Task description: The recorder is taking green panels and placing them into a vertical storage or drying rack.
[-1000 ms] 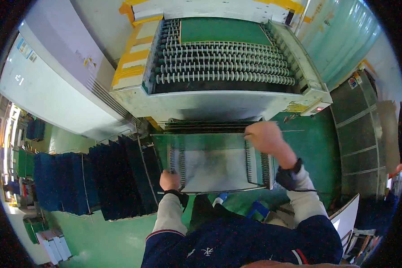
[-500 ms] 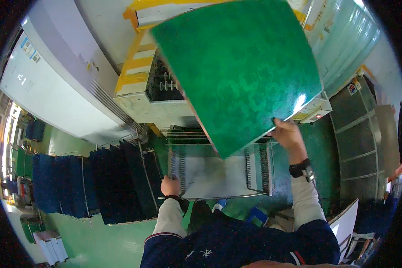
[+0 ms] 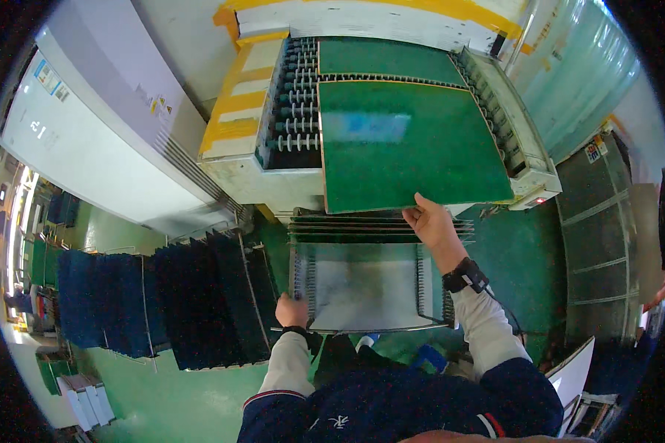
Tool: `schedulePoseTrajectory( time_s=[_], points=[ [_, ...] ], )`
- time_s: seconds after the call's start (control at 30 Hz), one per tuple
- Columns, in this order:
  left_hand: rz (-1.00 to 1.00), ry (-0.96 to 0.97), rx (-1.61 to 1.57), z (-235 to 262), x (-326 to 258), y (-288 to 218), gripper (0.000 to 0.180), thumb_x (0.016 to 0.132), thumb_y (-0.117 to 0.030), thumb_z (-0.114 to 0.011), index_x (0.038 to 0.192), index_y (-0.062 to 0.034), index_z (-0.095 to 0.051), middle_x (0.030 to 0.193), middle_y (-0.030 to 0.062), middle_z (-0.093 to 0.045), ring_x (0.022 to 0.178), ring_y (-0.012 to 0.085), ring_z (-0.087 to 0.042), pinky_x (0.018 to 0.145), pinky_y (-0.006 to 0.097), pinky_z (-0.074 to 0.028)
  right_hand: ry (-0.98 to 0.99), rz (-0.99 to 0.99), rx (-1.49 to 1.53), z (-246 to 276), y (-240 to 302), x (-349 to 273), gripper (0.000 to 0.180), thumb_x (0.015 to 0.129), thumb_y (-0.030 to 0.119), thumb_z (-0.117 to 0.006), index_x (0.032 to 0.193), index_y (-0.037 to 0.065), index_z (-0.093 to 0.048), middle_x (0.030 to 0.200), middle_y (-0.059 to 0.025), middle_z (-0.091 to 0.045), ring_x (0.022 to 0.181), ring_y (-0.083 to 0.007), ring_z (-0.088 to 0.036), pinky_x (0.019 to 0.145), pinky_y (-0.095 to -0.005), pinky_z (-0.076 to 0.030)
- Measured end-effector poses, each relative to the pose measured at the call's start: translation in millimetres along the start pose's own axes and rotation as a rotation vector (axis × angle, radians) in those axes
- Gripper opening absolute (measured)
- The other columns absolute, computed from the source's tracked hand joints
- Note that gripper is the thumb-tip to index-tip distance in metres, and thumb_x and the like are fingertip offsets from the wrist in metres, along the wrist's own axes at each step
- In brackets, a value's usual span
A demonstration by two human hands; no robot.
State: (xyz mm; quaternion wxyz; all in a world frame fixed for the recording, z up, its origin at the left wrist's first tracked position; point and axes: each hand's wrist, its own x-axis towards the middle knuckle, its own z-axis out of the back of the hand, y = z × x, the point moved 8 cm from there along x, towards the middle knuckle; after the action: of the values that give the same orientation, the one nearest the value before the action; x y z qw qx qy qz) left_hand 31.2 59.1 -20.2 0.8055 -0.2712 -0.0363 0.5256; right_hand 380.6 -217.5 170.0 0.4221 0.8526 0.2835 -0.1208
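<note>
A large green panel (image 3: 414,148) lies nearly flat on the roller conveyor (image 3: 297,122), its near edge sticking out over the machine's front. My right hand (image 3: 432,225) holds that near edge, one finger on top and the others at or below the rim. Beyond it on the rollers rests a second green panel (image 3: 388,59). My left hand (image 3: 293,310) is closed around the left side of a metal rack (image 3: 362,326) standing in front of me; its fingers are partly hidden. Several panels (image 3: 377,229) stand upright in slots at the rack's far end.
On the left, dark blue panels (image 3: 199,303) stand in racks beside a tall white cabinet (image 3: 103,155). Clear plastic sheeting (image 3: 576,81) hangs at the right back. A grey metal frame (image 3: 598,236) stands at the right, with a white board (image 3: 573,369) leaning below it.
The green panel has come down from a raised, tilted position onto the rollers. My right hand moved slightly left with it. My left hand stays on the rack, which has shifted slightly right.
</note>
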Motion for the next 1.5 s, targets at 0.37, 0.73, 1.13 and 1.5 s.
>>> schedulePoseTrajectory(
  time_s=[0.37, 0.73, 1.13, 1.5],
  points=[
    [0.019, 0.030, 0.079, 15.1, -7.3, -24.5, 0.034, 0.079, -0.031, -0.071, 0.090, 0.0000, -0.065, 0.092, 0.0236, -0.070, 0.088, 0.0432, -0.068, 0.077, 0.050, -0.055, -0.039, -0.064, -0.027, -3.6, 1.7, 17.8, 0.017, 0.091, 0.020, -0.071, 0.094, 0.007, -0.061, 0.087, -0.0113, -0.066, 0.084, -0.0277, -0.068, 0.078, -0.0414, -0.055],
    [-0.010, -0.015, 0.088, 7.1, -5.8, -12.0, 0.037, 0.080, -0.035, -0.072, 0.089, 0.0002, -0.064, 0.092, 0.0233, -0.069, 0.087, 0.0436, -0.068, 0.076, 0.051, -0.055, -0.010, -0.084, -0.018, -17.2, -3.9, 19.9, 0.019, 0.090, 0.021, -0.073, 0.094, 0.007, -0.062, 0.089, -0.0110, -0.067, 0.090, -0.0273, -0.067, 0.078, -0.0399, -0.053],
    [-0.024, 0.010, 0.130, 5.1, -8.0, -27.6, 0.037, 0.081, -0.034, -0.070, 0.092, 0.0007, -0.064, 0.094, 0.0234, -0.069, 0.090, 0.0441, -0.067, 0.079, 0.051, -0.054, -0.003, -0.068, -0.059, -16.8, 8.4, 36.4, 0.020, 0.091, 0.023, -0.071, 0.098, 0.008, -0.058, 0.091, -0.0113, -0.065, 0.088, -0.0283, -0.066, 0.078, -0.0415, -0.053],
    [0.011, 0.064, 0.104, 9.8, -5.1, -21.0, 0.038, 0.081, -0.033, -0.070, 0.097, 0.0005, -0.065, 0.097, 0.0226, -0.069, 0.092, 0.0426, -0.067, 0.080, 0.050, -0.054, 0.216, 0.220, -1.018, -10.9, -15.9, -37.0, 0.033, 0.094, 0.028, -0.069, 0.111, 0.000, -0.069, 0.102, -0.0096, -0.073, 0.092, -0.0193, -0.069, 0.081, -0.0307, -0.054]
  ],
)
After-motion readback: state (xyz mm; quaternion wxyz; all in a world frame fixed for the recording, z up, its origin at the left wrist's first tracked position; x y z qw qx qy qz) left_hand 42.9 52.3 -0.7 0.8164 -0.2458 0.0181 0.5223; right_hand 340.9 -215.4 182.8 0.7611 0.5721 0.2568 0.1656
